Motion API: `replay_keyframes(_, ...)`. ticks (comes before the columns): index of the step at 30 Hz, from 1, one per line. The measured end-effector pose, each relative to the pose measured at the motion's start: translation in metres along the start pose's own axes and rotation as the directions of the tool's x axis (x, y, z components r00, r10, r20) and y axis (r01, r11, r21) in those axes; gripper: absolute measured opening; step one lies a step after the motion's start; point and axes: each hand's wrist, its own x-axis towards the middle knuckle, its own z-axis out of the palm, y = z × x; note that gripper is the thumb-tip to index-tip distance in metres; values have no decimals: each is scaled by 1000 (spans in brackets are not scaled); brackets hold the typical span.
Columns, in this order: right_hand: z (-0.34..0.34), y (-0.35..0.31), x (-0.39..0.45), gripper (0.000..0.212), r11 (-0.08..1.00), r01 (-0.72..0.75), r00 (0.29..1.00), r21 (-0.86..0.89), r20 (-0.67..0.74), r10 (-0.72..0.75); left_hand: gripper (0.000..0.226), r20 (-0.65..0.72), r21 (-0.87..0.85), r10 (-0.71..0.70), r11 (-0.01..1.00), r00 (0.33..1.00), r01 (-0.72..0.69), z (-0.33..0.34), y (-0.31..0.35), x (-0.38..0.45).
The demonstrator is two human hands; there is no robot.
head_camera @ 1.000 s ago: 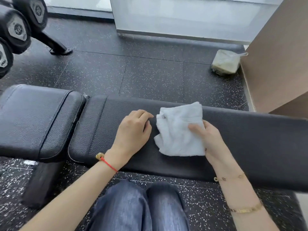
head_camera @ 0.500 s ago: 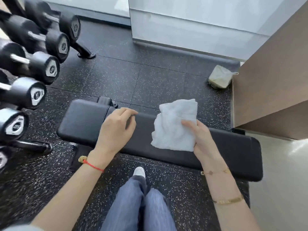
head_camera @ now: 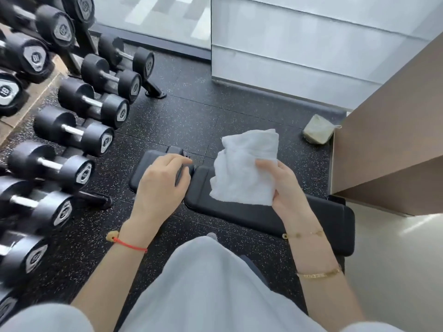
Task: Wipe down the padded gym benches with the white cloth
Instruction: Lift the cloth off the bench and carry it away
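Bench [head_camera: 259,212]: black padded, two sections, a short seat pad at the left end and a long back pad running right toward the tan partition; long axis runs left to right across the view
White cloth [head_camera: 244,166]: bunched and hanging, lifted clear of the padding, seen above the left part of the long pad; no contact with the bench is visible
Right hand [head_camera: 285,188]: fingers curled round the cloth's right edge, thumb across its front, gripping it firmly
Left hand [head_camera: 160,185]: empty, fingers loosely bent, held over the seat pad near the gap between the two pads; whether the fingertips touch the pad cannot be told
Key relation: the padding lies below and forward of the right hand's fingers; the right hand is nearer the long pad, the left nearer the seat pad
Judgement: the cloth is off the surface, so no stroke is in hand; the next stroke calls for lowering the cloth flat and travelling along the long axis
Surroundings: dumbbell rack [head_camera: 60,130] left of the bench; a pale bag [head_camera: 317,131] on the floor beyond its far edge
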Motion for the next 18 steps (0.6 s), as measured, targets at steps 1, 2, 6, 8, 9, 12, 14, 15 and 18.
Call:
replay_keyframes(1,1,-1,-4,30,1000,4,1000,-1,4,-4,20,-3,2,-3,1000,1000,3,-4,0,-4)
replay_keyframes(2,2,-2,-8,29,1000,8,1000,-1,13,-8,20,-5,8,-7,1000,1000,7,-7,1,-8)
replay_keyframes(6,1,-5,-16,29,1000,6,998,-18,61,-5,19,-69,24,-47,999,997,49,-19,4,-25)
replay_keyframes(8,1,-9,-16,28,999,11,995,-50,95,-6,19,-111,27,-76,996,991,80,-22,7,-33)
replay_keyframes(9,1,-11,-15,25,998,13,993,-67,115,-6,19,-131,30,-95,995,987,99,-22,8,-37)
replay_keyframes(12,3,-20,-13,22,993,5,982,-121,189,18,20,-202,38,-165,984,965,176,-23,16,-51)
replay_keyframes(14,2,-27,-12,27,986,-4,968,-166,247,45,21,-254,40,-224,970,941,241,-23,24,-60)
replay_keyframes(15,2,-30,-11,29,981,-10,959,-193,276,64,21,-280,35,-260,959,924,280,-22,30,-66)
replay_keyframes(18,4,-38,-7,24,959,-28,931,-281,343,127,21,-356,0,-377,915,855,403,-20,48,-90)
